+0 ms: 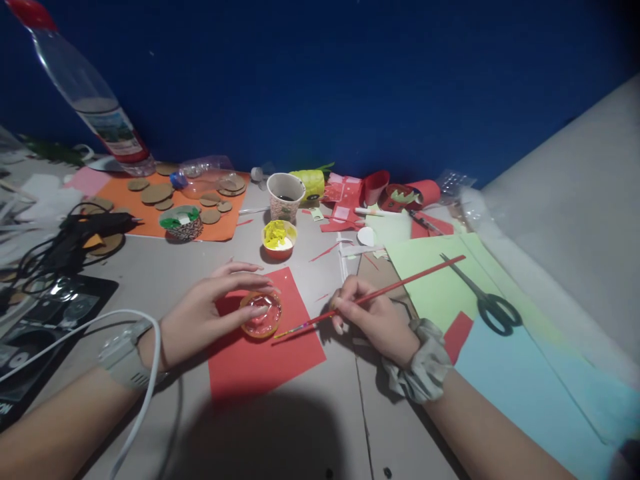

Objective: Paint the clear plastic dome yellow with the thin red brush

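My right hand [373, 317] pinches a thin red paintbrush [400, 283], its handle slanting up to the right. The brush's paint-stained tip points down at a small round clear plastic dish [263, 319] with a yellow rim. That dish rests on a red paper sheet [295, 360]. Around it curls my left hand [200, 317], thumb over its middle and fingers along the far rim. Just beyond stands a small cup of yellow paint [279, 241], and behind that a patterned paper cup [285, 195] with dark liquid inside.
Scissors [487, 303] lie on green and blue paper [525, 393] at right. A patterned cup with green paint [181, 223] and several cardboard discs [157, 193] sit on orange paper at left. A tall bottle [100, 107], a glue gun [103, 220] and a white cable [156, 353] are also at left.
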### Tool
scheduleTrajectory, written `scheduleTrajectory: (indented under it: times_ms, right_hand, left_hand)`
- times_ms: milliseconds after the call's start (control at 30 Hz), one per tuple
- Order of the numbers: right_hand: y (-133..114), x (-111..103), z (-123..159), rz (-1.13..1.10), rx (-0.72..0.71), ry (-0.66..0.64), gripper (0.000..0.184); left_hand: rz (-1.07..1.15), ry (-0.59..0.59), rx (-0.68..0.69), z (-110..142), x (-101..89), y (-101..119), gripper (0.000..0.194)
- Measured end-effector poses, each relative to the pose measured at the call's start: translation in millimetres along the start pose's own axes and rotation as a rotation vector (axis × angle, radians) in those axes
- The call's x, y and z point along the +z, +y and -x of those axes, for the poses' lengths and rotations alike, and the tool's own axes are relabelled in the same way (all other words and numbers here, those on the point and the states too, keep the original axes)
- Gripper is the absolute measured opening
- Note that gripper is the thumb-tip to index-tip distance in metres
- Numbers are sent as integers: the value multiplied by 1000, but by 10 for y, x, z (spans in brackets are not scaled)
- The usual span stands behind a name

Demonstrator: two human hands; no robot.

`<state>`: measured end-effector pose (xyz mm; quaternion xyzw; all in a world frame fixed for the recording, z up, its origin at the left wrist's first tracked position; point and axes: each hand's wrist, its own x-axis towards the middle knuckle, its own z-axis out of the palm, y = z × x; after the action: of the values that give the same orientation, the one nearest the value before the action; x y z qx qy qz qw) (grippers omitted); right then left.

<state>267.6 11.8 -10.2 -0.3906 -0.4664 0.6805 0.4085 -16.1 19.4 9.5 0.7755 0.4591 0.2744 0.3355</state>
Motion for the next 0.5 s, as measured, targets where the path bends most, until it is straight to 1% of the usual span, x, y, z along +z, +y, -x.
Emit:
scheduleTrajectory:
  times_ms: [133, 233, 300, 500]
  right_hand:
    - [-19, 41, 3, 38, -25, -4, 28]
    - [-49, 23, -9, 79, -54, 71, 30]
    - [-57, 22, -12, 81, -64, 96, 32]
    - [-27, 91, -3, 33, -34, 5, 29]
  left_hand:
    - [12, -4, -5, -17, -8, 1, 33]
    - [9, -7, -9, -15, -8, -3, 35]
    - [13, -4, -10, -9, -9, -4, 36]
    - [20, -16, 8, -9, -16, 9, 33]
